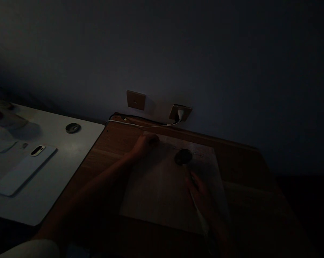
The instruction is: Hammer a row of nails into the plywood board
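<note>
Evidently, the right hand's (201, 195) fingers are clamped on the round-headed tool (183, 157), right of frame centre, over the board (156, 186). The left hand's (143, 144) fingers curl near its upper-left corner; grip cannot be told. Even pressure and a steadied board would suit.

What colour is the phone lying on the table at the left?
The phone looks white or pale grey, seen in the dim head view.
</note>
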Motion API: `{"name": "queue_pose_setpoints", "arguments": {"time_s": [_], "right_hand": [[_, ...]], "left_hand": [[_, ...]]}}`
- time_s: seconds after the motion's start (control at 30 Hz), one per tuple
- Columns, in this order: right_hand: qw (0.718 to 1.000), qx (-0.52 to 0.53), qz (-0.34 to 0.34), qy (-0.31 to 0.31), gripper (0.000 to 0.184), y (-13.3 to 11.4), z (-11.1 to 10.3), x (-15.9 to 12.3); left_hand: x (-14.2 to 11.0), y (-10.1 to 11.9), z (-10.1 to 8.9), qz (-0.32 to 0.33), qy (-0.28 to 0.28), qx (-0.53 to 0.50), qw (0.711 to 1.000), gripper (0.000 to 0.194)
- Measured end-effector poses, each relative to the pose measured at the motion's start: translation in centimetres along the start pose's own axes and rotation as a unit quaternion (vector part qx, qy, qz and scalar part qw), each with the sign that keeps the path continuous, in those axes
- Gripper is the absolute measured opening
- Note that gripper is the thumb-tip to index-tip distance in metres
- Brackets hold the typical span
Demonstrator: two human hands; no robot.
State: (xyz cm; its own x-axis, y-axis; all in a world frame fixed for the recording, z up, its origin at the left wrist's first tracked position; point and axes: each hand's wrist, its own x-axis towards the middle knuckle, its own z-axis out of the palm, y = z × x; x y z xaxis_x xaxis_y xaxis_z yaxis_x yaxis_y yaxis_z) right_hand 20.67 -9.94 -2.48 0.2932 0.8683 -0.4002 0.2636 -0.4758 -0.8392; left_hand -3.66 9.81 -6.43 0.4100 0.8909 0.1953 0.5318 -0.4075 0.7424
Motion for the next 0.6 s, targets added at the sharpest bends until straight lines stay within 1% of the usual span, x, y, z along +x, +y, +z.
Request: {"name": "queue_pose_setpoints", "arguments": {"time_s": [0.1,0.23,0.33,0.4,0.5,0.6], "right_hand": [[1.0,0.009,-0.005,-0.001,0.071,-0.1,0.2,-0.1],[1.0,0.011,-0.004,-0.016,0.067,0.1,0.6,0.1],[1.0,0.004,-0.022,-0.02,0.063,-0.3,1.1,0.6],[0.999,0.0,-0.04,-0.031,0.061,-1.1,1.7,0.9],[0.996,0.004,-0.072,-0.058,0.052,-2.9,2.7,1.6],[0.992,0.006,-0.092,-0.083,0.049,-4.8,3.9,2.3]], "left_hand": [[-0.1,-0.4,0.3,0.005,0.0,-0.008,1.0,0.016],[-0.2,-0.6,0.3,0.037,-0.009,0.033,0.999,0.015],[-0.2,-0.6,0.3,0.055,-0.002,0.048,0.997,0.015],[-0.2,-0.6,0.3,0.053,-0.002,0.043,0.998,0.014],[-0.2,-0.8,0.5,0.043,-0.01,0.029,0.999,0.015],[-0.3,-0.9,0.7,0.025,0.002,0.007,1.0,0.027]]}}
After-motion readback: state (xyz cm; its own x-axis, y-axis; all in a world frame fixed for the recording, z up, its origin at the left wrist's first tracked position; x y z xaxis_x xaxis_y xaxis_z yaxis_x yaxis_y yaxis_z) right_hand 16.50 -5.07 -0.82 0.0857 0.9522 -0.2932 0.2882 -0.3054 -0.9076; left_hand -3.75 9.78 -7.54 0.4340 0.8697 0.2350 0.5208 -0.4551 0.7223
